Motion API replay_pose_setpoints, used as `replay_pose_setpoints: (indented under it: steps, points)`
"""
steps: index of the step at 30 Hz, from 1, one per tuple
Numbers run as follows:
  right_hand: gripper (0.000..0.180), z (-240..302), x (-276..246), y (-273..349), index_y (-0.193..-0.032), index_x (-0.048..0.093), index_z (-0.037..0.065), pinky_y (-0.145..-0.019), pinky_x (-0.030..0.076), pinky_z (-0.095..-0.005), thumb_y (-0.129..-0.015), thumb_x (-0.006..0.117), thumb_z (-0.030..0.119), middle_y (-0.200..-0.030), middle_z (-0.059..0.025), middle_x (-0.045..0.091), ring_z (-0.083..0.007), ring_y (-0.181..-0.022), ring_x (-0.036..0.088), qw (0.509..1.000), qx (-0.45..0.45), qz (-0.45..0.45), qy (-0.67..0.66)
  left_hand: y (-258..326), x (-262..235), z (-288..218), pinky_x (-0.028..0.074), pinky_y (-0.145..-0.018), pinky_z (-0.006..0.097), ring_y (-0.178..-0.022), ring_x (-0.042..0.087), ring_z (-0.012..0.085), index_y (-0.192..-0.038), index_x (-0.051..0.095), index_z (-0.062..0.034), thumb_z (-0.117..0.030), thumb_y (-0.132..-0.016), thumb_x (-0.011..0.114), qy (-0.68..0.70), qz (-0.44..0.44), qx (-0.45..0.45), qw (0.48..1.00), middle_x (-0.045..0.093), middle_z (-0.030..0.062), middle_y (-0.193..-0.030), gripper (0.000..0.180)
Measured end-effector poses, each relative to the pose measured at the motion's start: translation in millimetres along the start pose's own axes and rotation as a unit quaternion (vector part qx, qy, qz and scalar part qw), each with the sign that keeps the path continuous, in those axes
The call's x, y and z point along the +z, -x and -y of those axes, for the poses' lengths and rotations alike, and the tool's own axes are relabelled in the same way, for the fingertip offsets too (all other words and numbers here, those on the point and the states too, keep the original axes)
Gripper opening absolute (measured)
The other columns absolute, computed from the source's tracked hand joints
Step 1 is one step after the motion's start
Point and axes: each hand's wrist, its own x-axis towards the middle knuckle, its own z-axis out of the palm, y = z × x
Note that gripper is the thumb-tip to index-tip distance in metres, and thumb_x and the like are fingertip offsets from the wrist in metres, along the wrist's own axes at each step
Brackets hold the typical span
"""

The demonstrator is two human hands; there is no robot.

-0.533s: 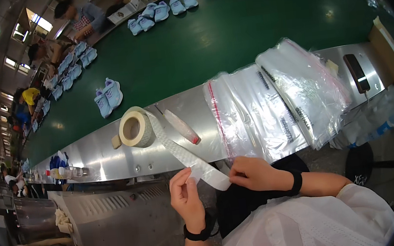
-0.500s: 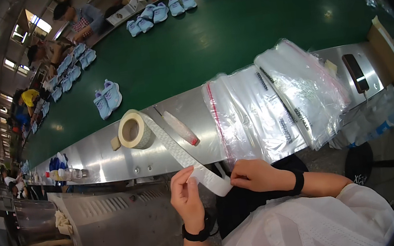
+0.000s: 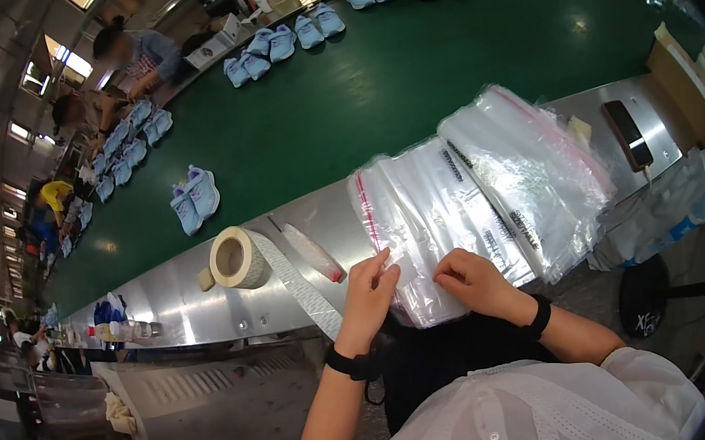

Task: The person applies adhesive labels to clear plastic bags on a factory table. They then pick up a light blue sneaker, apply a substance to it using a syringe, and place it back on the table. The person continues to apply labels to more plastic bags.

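Observation:
My left hand is over the near left part of the clear plastic bags, thumb and fingers pinched together. At its fingertips shows a pale sticker label, hard to make out against the plastic. My right hand hovers just to the right over the same bags, fingers curled in, with nothing visible in them. A roll of white label tape stands on the metal ledge. Its loose strip runs down toward my left wrist, and the strip's end is hidden behind it.
Pale blue shoes sit on the green belt, with several more along its far side. A pen-like tool lies beside the roll. A phone and a cardboard box are at the right. Co-workers work at far left.
My left hand has moved right and up from the strip to the bags. My right hand has let go of the strip and shifted up over the bags. The strip hangs straighter.

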Motion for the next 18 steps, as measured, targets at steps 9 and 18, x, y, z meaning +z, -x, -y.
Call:
replay_pose_setpoints:
  steps: [9,18]
  points:
    - [0.025,12.2,10.9,-12.0,-0.087,0.061,0.0,-0.064,0.047,-0.0299,-0.083,0.062,0.024,-0.086,-0.0093,0.06,-0.0177,-0.069,0.058,0.991,0.053,-0.074,-0.097,-0.2,7.3,-15.4,0.044,-0.092,0.034,-0.11,0.052,0.0216,-0.127,0.041,0.0078,-0.026,-0.095,0.041,0.386,0.104,-0.092,0.912,0.049,0.0163,-0.125,0.046]
    - [0.023,12.3,-6.7,-33.1,-0.087,0.062,-0.003,-0.061,0.048,-0.0241,-0.084,0.058,0.019,-0.072,-0.009,0.064,-0.0135,-0.066,0.062,0.971,0.106,-0.048,-0.208,2.2,38.0,-3.8,0.04,-0.098,0.04,-0.114,0.049,0.0264,-0.123,0.041,0.0094,-0.035,-0.098,0.032,0.394,0.049,-0.014,0.918,0.048,0.0183,-0.126,0.052]
